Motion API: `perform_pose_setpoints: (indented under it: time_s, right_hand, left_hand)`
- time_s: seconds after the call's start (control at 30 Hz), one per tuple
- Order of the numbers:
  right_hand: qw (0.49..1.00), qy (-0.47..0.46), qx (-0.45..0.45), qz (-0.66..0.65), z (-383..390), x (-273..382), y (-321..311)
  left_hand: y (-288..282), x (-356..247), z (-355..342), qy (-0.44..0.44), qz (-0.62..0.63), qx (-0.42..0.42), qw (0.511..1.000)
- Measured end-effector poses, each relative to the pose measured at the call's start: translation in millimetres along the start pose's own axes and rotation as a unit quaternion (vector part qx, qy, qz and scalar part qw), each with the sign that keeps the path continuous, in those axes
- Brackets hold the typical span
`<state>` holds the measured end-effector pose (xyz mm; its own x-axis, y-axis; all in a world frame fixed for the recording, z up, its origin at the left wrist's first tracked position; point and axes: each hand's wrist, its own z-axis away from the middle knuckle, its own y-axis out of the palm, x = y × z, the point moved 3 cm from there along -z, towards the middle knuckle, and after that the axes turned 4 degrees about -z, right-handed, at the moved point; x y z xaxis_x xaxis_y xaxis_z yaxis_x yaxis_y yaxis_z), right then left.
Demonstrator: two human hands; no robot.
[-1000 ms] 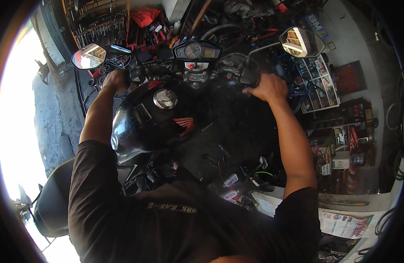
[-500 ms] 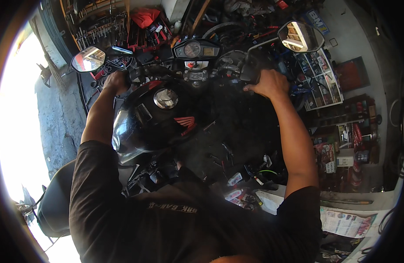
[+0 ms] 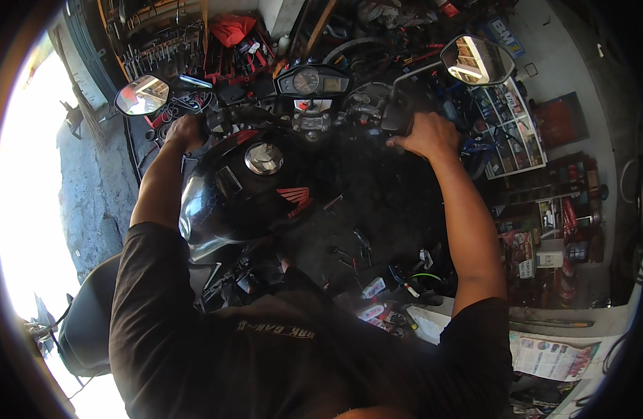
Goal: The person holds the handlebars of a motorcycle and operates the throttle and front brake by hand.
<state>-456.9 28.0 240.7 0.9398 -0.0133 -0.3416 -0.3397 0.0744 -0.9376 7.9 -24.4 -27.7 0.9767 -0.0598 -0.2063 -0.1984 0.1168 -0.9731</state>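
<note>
My left hand [image 3: 185, 131] is closed round the left end of a black motorcycle's handlebar [image 3: 227, 119]. My right hand [image 3: 427, 134] is wrapped round the right grip, its thumb underneath, beside black controls [image 3: 395, 112]. Between my arms sits the glossy black fuel tank [image 3: 231, 202], with a silver cap [image 3: 264, 158] and red emblem. The instrument panel [image 3: 312, 82] and two mirrors [image 3: 142, 95] [image 3: 478, 59] stand ahead. A black seat [image 3: 87, 328] shows at lower left, and part of my foot [image 3: 285, 264] beside the engine. A faint grey haze hangs right of the tank.
Hanging wrenches [image 3: 157, 56] and a red toolbox [image 3: 224, 63] stand behind. A broom [image 3: 91, 122] leans near the bright doorway at left. Right are a white-framed display case [image 3: 517, 133], stacked goods [image 3: 545, 258] and newspaper [image 3: 548, 356]. Loose tools and bottles [image 3: 374, 286] litter the dark floor.
Both hands stay on the handlebar in the same places. The view has shifted very slightly, and the grey haze beside the tank looks a little denser than a second ago.
</note>
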Motion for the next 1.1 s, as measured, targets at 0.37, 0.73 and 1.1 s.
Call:
perform_pose_setpoints:
  time_s: [0.37, 0.73, 1.1]
  right_hand:
    - [1.000, -0.008, 0.006, -0.005, -1.4, -0.7, 0.9]
    - [1.000, -0.003, 0.005, -0.002, -1.6, -1.1, 1.5]
    - [0.997, -0.023, -0.066, 0.016, 6.6, 0.7, 6.3]
  left_hand:
    - [-1.1, -2.3, -0.7, -0.009, -0.013, 0.011, 1.000]
    - [-1.1, -0.2, -0.3, -0.005, 0.009, 0.003, 1.000]
    - [1.4, -0.2, -2.3, -0.002, -0.008, 0.011, 1.000]
